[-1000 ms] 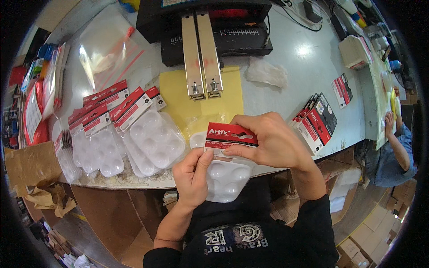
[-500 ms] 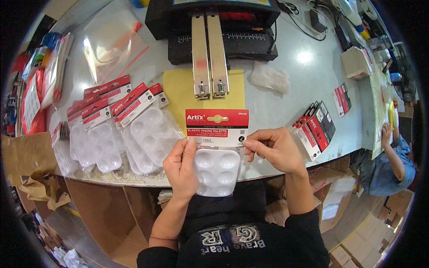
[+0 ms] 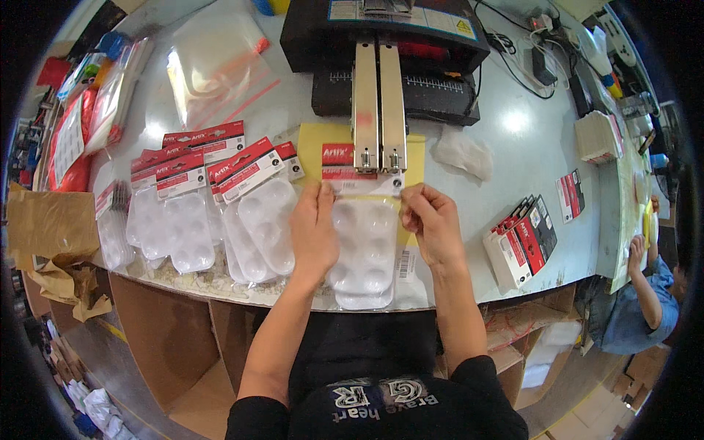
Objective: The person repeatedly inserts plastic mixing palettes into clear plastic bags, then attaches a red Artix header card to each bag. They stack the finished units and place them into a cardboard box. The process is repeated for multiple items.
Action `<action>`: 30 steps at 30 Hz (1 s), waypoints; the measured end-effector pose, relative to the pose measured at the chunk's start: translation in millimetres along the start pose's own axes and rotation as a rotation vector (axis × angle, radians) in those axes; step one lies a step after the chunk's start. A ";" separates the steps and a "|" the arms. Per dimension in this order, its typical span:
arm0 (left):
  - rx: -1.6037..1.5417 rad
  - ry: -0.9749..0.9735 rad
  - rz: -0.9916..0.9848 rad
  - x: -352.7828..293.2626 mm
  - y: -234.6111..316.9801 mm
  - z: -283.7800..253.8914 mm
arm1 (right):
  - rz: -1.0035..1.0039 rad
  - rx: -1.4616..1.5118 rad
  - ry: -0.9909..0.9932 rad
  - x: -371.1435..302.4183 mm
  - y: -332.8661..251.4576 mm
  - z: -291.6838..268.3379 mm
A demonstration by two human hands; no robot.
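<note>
A white plastic paint palette point(image 3: 362, 246) with round wells lies in a clear bag, topped by a red and white header card point(image 3: 339, 174). Two metal arms point(image 3: 378, 110) of a black bench machine point(image 3: 389, 33) reach over the card and hide part of it. My left hand point(image 3: 315, 231) pinches the card's lower left corner, thumb on top. At the lower right corner, my right hand point(image 3: 434, 220) has its fingers closed on the card's edge. Below the palette shows another white rounded edge, and a barcode label point(image 3: 405, 264) sits beside it.
Bagged palettes point(image 3: 192, 231) with header cards are heaped on the left. Folded cards point(image 3: 521, 242) stand at the right. A yellow sheet point(image 3: 312, 139) lies beneath the machine's arms, near a crumpled clear bag point(image 3: 463, 152). Another person's arm point(image 3: 645, 293) shows at far right.
Both hands have moved forward with the bagged palette. Its header card, formerly in front of the metal arms, is now beneath their ends. The view has shifted a little.
</note>
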State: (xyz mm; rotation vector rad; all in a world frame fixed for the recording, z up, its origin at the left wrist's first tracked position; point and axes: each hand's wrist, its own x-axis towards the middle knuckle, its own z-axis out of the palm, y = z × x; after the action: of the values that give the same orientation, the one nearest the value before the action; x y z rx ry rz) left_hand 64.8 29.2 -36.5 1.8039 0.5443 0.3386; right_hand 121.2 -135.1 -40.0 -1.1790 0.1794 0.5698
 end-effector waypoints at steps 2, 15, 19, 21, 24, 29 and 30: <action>0.019 0.004 -0.046 10.1 -5.7 4.5 | -0.095 0.041 -0.011 12.3 4.5 -3.7; 0.685 0.206 -0.101 27.8 18.5 -83.0 | -0.583 -1.579 0.421 22.0 -62.1 -37.9; 1.130 0.531 0.353 29.2 29.9 -98.0 | -0.269 -1.810 0.501 48.8 -56.0 -48.9; 0.993 0.199 0.594 2.9 23.5 -75.7 | -0.287 -1.728 0.439 60.7 -46.3 -46.7; 0.659 -0.181 0.454 -44.5 11.4 -46.5 | -0.447 -1.671 0.424 66.1 -45.1 -49.4; 0.845 -0.047 0.459 -44.9 -2.0 -35.3 | -0.604 -1.757 0.452 60.4 -64.1 -55.9; 0.913 -0.040 0.448 -38.3 -3.1 -32.1 | -0.570 -1.803 0.450 60.9 -67.7 -53.6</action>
State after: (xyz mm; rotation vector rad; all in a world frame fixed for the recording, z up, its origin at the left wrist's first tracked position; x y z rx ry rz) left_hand 16.0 36.1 -28.2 2.8233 0.2599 0.3863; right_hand 215.6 -181.6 -30.8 -2.9551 -0.4129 -0.2490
